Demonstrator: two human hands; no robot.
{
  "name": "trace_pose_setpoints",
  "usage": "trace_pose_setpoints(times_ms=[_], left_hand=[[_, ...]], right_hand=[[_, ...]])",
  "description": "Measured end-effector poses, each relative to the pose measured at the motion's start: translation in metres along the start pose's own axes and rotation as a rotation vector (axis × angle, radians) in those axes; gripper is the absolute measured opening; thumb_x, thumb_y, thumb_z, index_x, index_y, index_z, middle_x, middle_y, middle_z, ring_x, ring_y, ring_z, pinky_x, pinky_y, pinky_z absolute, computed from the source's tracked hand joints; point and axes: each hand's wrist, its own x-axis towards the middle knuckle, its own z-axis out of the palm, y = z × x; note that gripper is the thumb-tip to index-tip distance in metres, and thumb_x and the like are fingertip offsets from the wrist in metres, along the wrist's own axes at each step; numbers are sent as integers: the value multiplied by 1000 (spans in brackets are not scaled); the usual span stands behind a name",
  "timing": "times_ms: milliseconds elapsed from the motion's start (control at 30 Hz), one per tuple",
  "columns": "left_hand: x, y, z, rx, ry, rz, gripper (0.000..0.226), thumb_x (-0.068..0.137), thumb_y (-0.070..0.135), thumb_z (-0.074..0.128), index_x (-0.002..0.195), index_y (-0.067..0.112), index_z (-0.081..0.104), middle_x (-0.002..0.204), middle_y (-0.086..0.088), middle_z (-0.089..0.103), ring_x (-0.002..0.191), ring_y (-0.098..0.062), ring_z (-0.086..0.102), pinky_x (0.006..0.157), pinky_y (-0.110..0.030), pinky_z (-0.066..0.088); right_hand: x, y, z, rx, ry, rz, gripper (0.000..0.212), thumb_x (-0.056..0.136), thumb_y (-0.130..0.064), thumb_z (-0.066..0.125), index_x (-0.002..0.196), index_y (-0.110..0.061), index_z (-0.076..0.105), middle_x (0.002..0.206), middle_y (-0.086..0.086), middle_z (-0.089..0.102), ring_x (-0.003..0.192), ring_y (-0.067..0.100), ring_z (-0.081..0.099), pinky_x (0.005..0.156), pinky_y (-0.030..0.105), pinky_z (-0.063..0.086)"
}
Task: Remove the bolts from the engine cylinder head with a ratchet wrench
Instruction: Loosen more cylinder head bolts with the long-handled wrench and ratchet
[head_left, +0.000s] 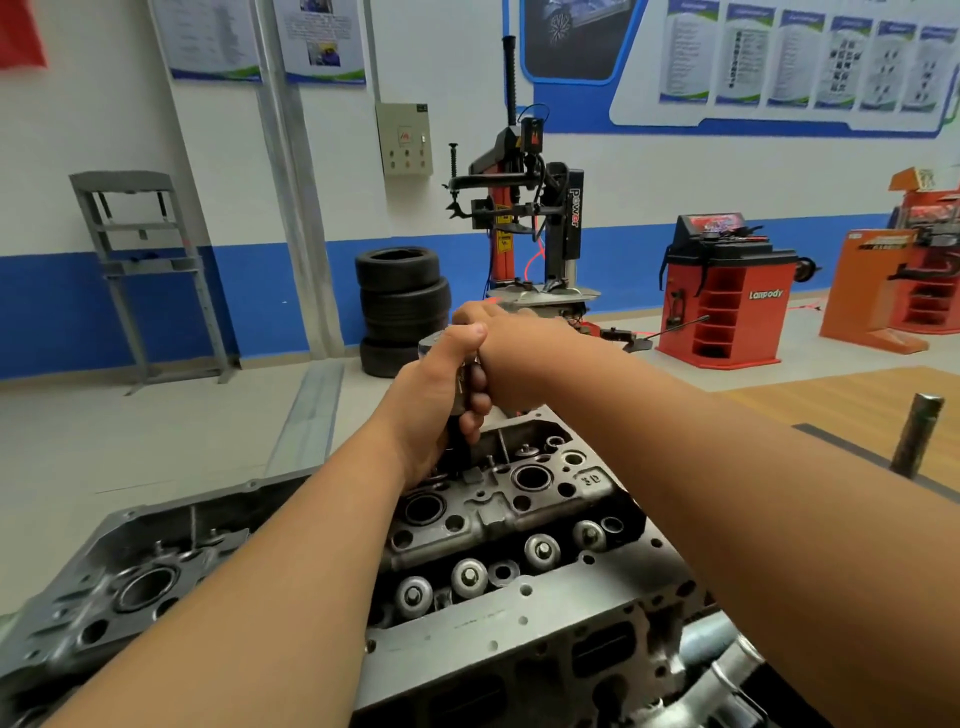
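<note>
A grey metal engine cylinder head (519, 514) lies low in the view, with round valve tops and bolt holes along it. Over its far end stands a ratchet wrench (434, 345), upright on its socket extension, only its silver head showing. My left hand (441, 405) grips the extension below the ratchet head, fingers curled round it. My right hand (498, 332) reaches over the wrench head from the right; what it holds is hidden behind my left thumb and wrist. The bolt under the socket is hidden.
A second grey engine casting (130, 582) lies at the lower left. A metal post (917, 434) rises at the right by a wooden floor patch. Behind stand stacked tyres (402, 306), a tyre changer (524, 208), a red wheel balancer (727, 291) and a grey press frame (145, 260).
</note>
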Motion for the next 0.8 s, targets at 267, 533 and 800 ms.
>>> trace_pose_setpoints(times_ms=[267,533,800], left_hand=[[-2,-2,14,18,4,54,47,69,62,44,44,22,44,45,2,35,40,-12,28,45,-25,26],[-6,-3,17,-150,70,69,61,92,56,23,59,12,50,42,-4,40,38,-17,31,43,-25,26],[-5,-6,7,-90,-22,40,50,85,60,39,65,17,54,51,-1,48,42,-13,36,45,-24,33]], right_hand=[[-81,16,-4,-95,172,232,51,92,-27,51,137,-22,27,132,8,39,106,34,54,66,38,46],[-163,-31,3,-96,213,118,86,92,-49,46,146,-21,-13,143,10,10,79,25,56,52,27,40],[-102,5,-7,-116,272,245,27,90,-38,51,104,-19,39,77,0,36,66,22,42,46,28,30]])
